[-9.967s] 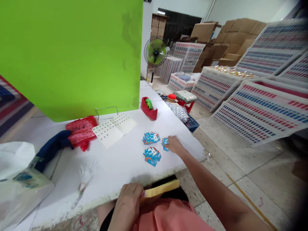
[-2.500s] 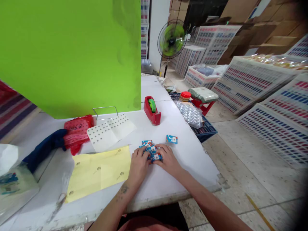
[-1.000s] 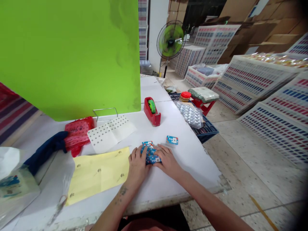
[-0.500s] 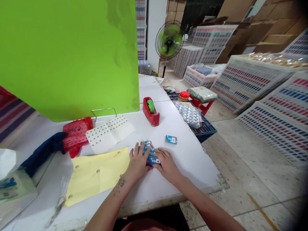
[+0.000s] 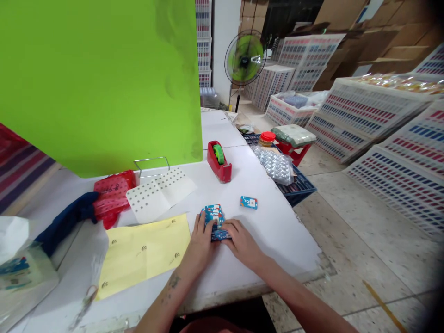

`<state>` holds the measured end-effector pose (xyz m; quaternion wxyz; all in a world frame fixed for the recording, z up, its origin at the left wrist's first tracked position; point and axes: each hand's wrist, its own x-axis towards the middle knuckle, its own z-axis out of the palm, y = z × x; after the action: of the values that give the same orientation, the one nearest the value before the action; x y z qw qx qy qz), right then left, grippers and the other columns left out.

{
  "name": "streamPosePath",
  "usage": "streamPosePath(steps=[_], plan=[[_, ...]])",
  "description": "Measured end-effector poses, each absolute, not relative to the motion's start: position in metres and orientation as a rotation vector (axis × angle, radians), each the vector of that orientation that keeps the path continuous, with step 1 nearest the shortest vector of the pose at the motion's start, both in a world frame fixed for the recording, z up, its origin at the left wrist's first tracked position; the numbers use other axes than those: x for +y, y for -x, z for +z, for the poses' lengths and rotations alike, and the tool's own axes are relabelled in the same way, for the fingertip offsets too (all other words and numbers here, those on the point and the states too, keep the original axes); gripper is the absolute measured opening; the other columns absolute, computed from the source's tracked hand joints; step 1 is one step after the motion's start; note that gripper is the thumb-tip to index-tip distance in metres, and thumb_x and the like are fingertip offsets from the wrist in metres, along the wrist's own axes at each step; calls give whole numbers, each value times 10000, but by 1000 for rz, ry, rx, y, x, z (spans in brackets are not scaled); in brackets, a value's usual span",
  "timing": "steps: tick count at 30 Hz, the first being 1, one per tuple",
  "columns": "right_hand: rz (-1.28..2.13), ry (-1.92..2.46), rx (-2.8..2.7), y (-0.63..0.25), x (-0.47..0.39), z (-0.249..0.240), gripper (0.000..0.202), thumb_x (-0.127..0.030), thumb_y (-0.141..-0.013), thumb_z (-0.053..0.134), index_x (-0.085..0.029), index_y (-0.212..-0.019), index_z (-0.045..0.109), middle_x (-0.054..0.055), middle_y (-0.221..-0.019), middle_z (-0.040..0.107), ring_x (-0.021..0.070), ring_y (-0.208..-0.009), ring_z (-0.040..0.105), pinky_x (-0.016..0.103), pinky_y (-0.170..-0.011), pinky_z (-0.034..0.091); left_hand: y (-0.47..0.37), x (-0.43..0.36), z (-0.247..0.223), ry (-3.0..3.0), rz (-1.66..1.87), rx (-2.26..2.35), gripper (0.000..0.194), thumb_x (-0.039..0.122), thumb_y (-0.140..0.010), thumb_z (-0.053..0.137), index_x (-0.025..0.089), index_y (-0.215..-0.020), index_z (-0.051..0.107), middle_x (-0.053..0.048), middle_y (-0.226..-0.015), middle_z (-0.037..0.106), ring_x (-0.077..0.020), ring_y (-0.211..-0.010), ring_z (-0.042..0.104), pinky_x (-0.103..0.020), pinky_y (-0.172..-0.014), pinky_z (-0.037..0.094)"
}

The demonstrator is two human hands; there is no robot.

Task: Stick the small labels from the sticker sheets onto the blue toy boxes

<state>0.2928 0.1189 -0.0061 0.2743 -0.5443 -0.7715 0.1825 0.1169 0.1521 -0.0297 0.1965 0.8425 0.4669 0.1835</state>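
Observation:
A blue printed cardboard piece point(image 5: 213, 212), with white and orange patterns and a lettered front edge, lies on the white table between my hands. My left hand point(image 5: 203, 240) grips its left side, the fingers lying over the top face. My right hand point(image 5: 242, 239) holds its right front corner, fingers bent and thumb low at the near edge. My fingers hide part of the piece, so I cannot tell whether it is one folded piece or several. A small blue card point(image 5: 249, 202) with white letters lies apart, just beyond my right hand.
A red tape dispenser point(image 5: 219, 162) with green tape stands behind. Left of my hands are a yellow sheet point(image 5: 145, 254), a dotted white sheet point(image 5: 161, 194) and a red plastic bag point(image 5: 114, 192). A green board point(image 5: 104, 83) rises at the back. Crates point(image 5: 367, 111) stand right.
Both hands have shifted slightly on the blue cardboard piece. My left fingers have drawn back, so more of its patterned top shows, and its lettered part now faces me at the front edge.

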Motion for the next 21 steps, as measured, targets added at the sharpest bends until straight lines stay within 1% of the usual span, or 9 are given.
streamPosePath(steps=[4,6,8,10,11,14,17,19,21], plan=[[523,1444,-2057,-288,115,-6,343,-54,-798,529,-197,-1109,522,95,-1114,532,231,-1046,511,430,-941,468,-116,148,-24,-2284,529,1275,691,32,-741,533,183,-1386,338,-163,-1527,190,-294,-1410,164,-514,-1091,303],[536,1438,-2070,-285,116,-3,337,-55,-809,518,-194,-1115,526,97,-1115,533,229,-1040,511,427,-939,468,-115,152,-19,-2277,477,1313,827,111,-700,638,190,-1430,257,-171,-1534,164,-322,-1411,141,-531,-1091,285],[545,1435,-2095,-283,119,0,332,-58,-818,513,-191,-1122,530,96,-1117,541,231,-1031,509,427,-931,467,-113,161,-14,-2272,367,1379,1033,251,-614,762,176,-1459,171,-200,-1537,115,-365,-1409,90,-557,-1083,261],[545,1436,-2128,-281,124,2,329,-60,-825,511,-185,-1128,534,94,-1108,553,232,-1016,508,424,-920,465,-111,172,-11,-2270,251,1412,1178,360,-528,821,140,-1464,141,-233,-1530,104,-396,-1403,63,-560,-1080,246],[537,1437,-2145,-281,127,3,329,-62,-827,513,-177,-1134,535,96,-1104,559,234,-1015,506,423,-918,462,-110,177,-10,-2275,218,1404,1198,384,-508,829,119,-1460,152,-241,-1523,128,-400,-1402,70,-548,-1083,242],[478,1456,-2191,-281,135,3,361,-85,-827,533,-166,-1179,527,111,-1114,564,247,-1026,496,439,-920,449,-110,186,-11,-2300,224,1368,1120,376,-540,810,92,-1440,208,-230,-1475,283,-377,-1390,177,-500,-1087,256],[408,1502,-2196,-282,140,0,466,-120,-809,570,-182,-1263,491,126,-1154,550,268,-1053,484,473,-928,429,-111,185,-15,-2303,267,1381,979,311,-617,750,130,-1430,234,-184,-1385,417,-327,-1309,355,-477,-1057,300],[362,1525,-2180,-284,141,-2,574,-140,-791,597,-190,-1337,430,141,-1224,518,285,-1113,460,486,-956,405,-113,180,-17,-2300,291,1397,877,259,-659,700,151,-1415,268,-159,-1329,459,-301,-1241,425,-468,-1035,320],[326,1547,-2185,-287,142,-3,694,-158,-778,612,-198,-1411,330,151,-1355,436,307,-1237,380,499,-1005,359,-114,176,-19,-2294,312,1412,791,211,-686,659,162,-1395,309,-144,-1298,472,-288,-1205,445,-461,-1022,330]])
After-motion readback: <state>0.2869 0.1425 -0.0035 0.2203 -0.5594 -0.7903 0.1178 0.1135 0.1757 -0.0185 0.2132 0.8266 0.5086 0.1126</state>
